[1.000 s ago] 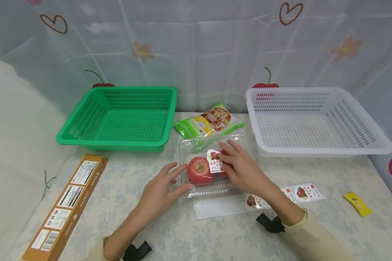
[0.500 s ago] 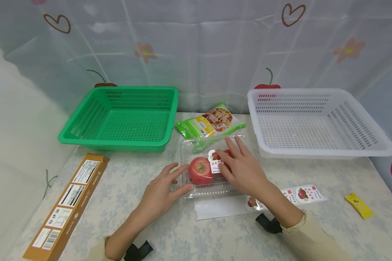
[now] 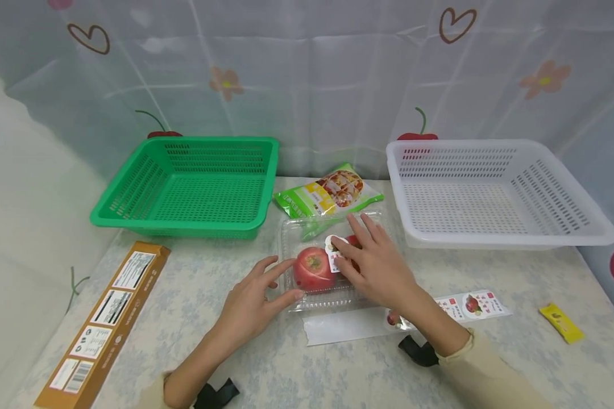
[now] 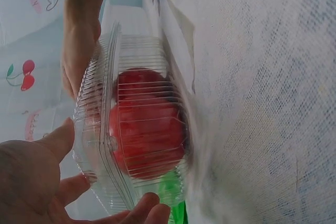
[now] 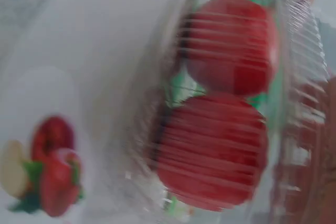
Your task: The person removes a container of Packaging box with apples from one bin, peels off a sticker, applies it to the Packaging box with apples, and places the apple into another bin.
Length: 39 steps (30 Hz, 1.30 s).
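A clear plastic clamshell box (image 3: 290,234) stands closed on the table with two red apples (image 3: 313,270) inside. On its lid is a white label (image 3: 332,260) printed with red fruit, partly hidden by fingers. My right hand (image 3: 381,272) lies over the lid, fingers fairly straight, fingertips touching the label. At the box's left side, my left hand (image 3: 251,301) has spread fingers, and the left wrist view shows its fingertips (image 4: 147,203) against the plastic wall. Under my right forearm runs a strip of labels (image 3: 476,305), its bare backing at the left.
Behind the box lies a green snack bag (image 3: 332,190). A green basket (image 3: 184,227) stands at the back left, a white basket (image 3: 501,238) at the back right. A long brown carton (image 3: 102,329) lies left, a small yellow packet (image 3: 561,322) right.
My right hand's fingers have slid a little left and down over the label, covering more of it. The left hand stays in place beside the box.
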Each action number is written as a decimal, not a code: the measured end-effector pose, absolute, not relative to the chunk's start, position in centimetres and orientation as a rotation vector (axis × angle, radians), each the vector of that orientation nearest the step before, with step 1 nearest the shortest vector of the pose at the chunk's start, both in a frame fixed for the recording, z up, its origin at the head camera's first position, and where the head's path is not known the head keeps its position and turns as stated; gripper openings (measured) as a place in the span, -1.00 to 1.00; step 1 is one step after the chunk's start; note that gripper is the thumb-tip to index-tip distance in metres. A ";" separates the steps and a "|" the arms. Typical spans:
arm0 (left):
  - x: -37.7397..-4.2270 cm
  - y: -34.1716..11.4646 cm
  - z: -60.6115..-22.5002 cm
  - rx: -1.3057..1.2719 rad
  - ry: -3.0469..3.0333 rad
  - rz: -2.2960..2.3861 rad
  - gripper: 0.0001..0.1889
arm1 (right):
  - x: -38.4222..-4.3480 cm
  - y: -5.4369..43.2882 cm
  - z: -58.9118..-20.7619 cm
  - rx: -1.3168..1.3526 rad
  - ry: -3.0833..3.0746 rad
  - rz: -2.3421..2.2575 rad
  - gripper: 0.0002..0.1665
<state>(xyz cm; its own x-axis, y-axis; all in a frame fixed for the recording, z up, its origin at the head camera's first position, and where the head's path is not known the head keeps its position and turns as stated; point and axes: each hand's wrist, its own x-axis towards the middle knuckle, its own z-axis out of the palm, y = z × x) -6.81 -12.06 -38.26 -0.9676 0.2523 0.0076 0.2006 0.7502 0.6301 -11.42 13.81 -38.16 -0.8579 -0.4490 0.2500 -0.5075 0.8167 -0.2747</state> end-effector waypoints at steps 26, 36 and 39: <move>-7.5 -12.3 -39.3 0.320 2.536 1.501 -0.42 | -8.7 25.4 -37.3 -0.823 -1.466 2.161 -0.26; -7.7 -12.4 -39.6 0.262 2.319 1.657 -0.17 | -10.8 27.9 -38.3 -0.814 -1.719 2.080 0.00; -7.8 -12.3 -39.8 0.222 2.296 1.692 -0.13 | -11.1 27.8 -38.4 -0.800 -1.694 2.095 0.00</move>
<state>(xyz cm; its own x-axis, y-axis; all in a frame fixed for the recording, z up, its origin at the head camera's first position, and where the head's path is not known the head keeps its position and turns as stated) -7.76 -12.33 -39.76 -0.9490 0.2860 -0.1324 -0.0418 0.3023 0.9523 -11.07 27.81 -38.36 -0.7877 0.5766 -0.2169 0.0914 -0.2389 -0.9667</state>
